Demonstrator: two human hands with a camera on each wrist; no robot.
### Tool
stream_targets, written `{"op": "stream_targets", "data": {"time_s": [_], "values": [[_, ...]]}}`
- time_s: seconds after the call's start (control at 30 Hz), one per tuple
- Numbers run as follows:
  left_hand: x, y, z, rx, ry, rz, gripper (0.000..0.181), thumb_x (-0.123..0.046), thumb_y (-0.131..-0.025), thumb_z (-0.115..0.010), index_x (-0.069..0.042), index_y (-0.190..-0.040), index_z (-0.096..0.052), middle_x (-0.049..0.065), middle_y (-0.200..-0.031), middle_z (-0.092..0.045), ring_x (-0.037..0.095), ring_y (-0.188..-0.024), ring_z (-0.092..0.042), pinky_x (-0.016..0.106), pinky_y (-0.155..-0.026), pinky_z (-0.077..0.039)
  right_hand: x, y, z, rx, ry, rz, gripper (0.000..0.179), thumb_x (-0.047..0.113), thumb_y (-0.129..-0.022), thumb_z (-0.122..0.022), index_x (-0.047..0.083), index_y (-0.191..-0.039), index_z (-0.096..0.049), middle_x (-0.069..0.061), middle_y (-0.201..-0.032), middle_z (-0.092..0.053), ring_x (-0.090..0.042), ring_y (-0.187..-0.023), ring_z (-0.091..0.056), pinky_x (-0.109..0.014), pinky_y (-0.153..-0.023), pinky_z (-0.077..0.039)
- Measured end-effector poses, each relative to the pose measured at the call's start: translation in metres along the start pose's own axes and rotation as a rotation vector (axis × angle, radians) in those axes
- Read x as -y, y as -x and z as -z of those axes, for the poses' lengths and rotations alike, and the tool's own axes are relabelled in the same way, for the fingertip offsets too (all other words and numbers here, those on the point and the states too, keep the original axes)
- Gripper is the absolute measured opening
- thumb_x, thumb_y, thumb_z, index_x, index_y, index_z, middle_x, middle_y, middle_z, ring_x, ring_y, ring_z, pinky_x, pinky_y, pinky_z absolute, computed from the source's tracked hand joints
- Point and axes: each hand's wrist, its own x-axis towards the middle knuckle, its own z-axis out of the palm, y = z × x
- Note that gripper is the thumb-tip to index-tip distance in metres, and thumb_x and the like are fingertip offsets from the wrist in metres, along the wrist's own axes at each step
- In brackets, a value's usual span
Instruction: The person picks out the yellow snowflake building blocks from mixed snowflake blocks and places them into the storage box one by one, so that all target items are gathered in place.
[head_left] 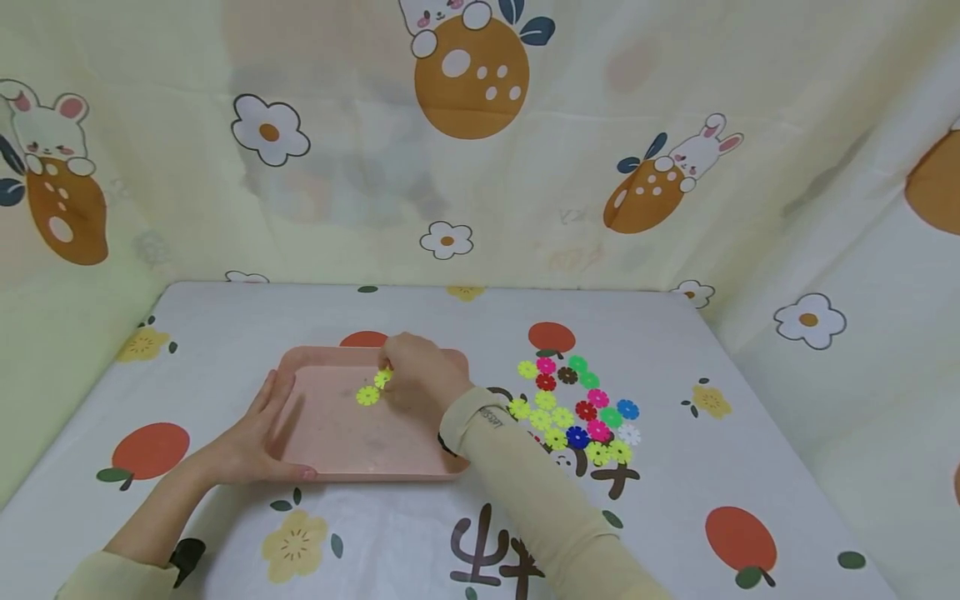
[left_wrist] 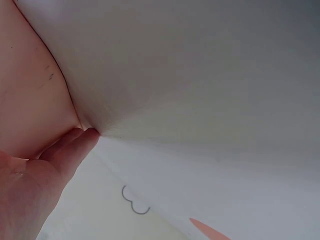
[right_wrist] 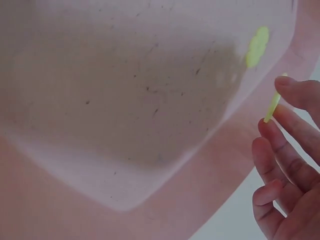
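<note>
A pink tray (head_left: 337,450) lies on the table, left of centre. My left hand (head_left: 243,446) spreads around its near left corner, thumb along the front edge and straight fingers against the left side. In the left wrist view, fingertips touch the tray wall (left_wrist: 35,85). Over the tray's far right part, my right hand (head_left: 423,372) pinches a yellow flower-shaped disc (right_wrist: 272,106) between thumb and fingers, held on edge. Another yellow disc (head_left: 367,396) lies flat on the tray floor, just left of that hand.
Right of the tray, several loose flower-shaped discs (head_left: 562,417) lie spread on the cloth in yellow, pink, red, green, blue, brown and white. A patterned tablecloth (head_left: 660,533) covers the table. A printed curtain (head_left: 337,208) hangs behind and at both sides.
</note>
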Motion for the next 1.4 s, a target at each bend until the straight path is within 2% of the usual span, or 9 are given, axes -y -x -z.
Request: {"op": "stream_targets", "data": {"time_s": [0.3, 0.5, 0.7, 0.87, 1.03, 1.17, 1.27, 1.4], "values": [[0.000, 0.000, 0.001, 0.000, -0.003, -0.014, 0.131, -0.047, -0.058, -0.082, -0.010, -0.146, 0.007, 0.026, -0.147, 0.015, 0.054, -0.129, -0.006, 0.068, -0.091, -0.025, 0.000, -0.007, -0.009, 0.019, 0.001, -0.076, 0.020, 0.003, -0.079, -0.064, 0.014, -0.095, -0.065, 0.007, -0.092, -0.056, -0.011, -0.087, -0.049, -0.027, -0.075, -0.046], [0.001, -0.001, 0.000, -0.001, -0.006, -0.010, 0.130, -0.047, -0.058, -0.082, -0.009, -0.146, 0.006, 0.026, -0.147, 0.014, 0.054, -0.129, -0.006, 0.068, -0.091, -0.026, -0.001, -0.010, -0.012, 0.006, 0.053, -0.072, 0.021, 0.000, -0.076, -0.062, 0.014, -0.091, -0.063, 0.006, -0.089, -0.057, -0.012, -0.082, -0.050, -0.028, -0.073, -0.046], [0.001, -0.001, -0.001, 0.003, -0.012, 0.002, 0.130, -0.046, -0.059, -0.082, -0.009, -0.146, 0.006, 0.025, -0.147, 0.014, 0.053, -0.130, -0.006, 0.068, -0.091, -0.026, -0.001, -0.012, -0.016, 0.021, 0.133, -0.064, 0.014, 0.000, -0.077, -0.060, 0.014, -0.076, -0.060, 0.004, -0.076, -0.052, -0.013, -0.073, -0.047, -0.025, -0.062, -0.042], [0.001, -0.002, -0.002, -0.002, -0.018, 0.009, 0.130, -0.046, -0.059, -0.082, -0.010, -0.146, 0.006, 0.024, -0.148, 0.014, 0.052, -0.130, -0.005, 0.068, -0.091, -0.026, 0.000, -0.014, -0.019, 0.041, 0.139, -0.083, 0.017, -0.002, -0.078, -0.059, 0.013, -0.068, -0.061, 0.001, -0.070, -0.046, -0.013, -0.069, -0.043, -0.024, -0.057, -0.039], [0.001, -0.002, -0.002, -0.002, -0.015, 0.007, 0.130, -0.047, -0.058, -0.082, -0.010, -0.146, 0.006, 0.025, -0.148, 0.014, 0.052, -0.130, -0.005, 0.068, -0.092, -0.025, -0.001, -0.014, -0.017, 0.050, 0.094, -0.101, 0.016, -0.001, -0.078, -0.061, 0.014, -0.082, -0.066, 0.003, -0.080, -0.054, -0.013, -0.077, -0.048, -0.025, -0.066, -0.044], [0.000, -0.001, -0.001, 0.003, -0.010, -0.001, 0.130, -0.048, -0.058, -0.082, -0.010, -0.146, 0.006, 0.025, -0.147, 0.014, 0.053, -0.129, -0.006, 0.068, -0.092, -0.025, -0.004, -0.014, -0.015, 0.041, 0.116, -0.072, 0.019, 0.003, -0.079, -0.062, 0.014, -0.094, -0.066, 0.006, -0.091, -0.058, -0.012, -0.085, -0.050, -0.026, -0.075, -0.045], [0.000, -0.001, -0.001, 0.004, -0.008, -0.002, 0.130, -0.047, -0.058, -0.082, -0.011, -0.146, 0.007, 0.025, -0.147, 0.014, 0.053, -0.129, -0.006, 0.068, -0.091, -0.026, -0.006, -0.013, -0.012, 0.037, 0.109, -0.052, 0.021, 0.005, -0.078, -0.064, 0.015, -0.097, -0.066, 0.006, -0.095, -0.058, -0.011, -0.089, -0.050, -0.026, -0.078, -0.045], [0.001, -0.001, -0.001, 0.003, -0.010, 0.007, 0.130, -0.046, -0.058, -0.082, -0.012, -0.146, 0.008, 0.024, -0.147, 0.015, 0.053, -0.129, -0.006, 0.068, -0.091, -0.026, -0.008, -0.009, -0.006, 0.048, 0.041, -0.040, 0.024, 0.009, -0.079, -0.068, 0.014, -0.102, -0.066, 0.005, -0.098, -0.059, -0.011, -0.093, -0.050, -0.026, -0.080, -0.045]]}}
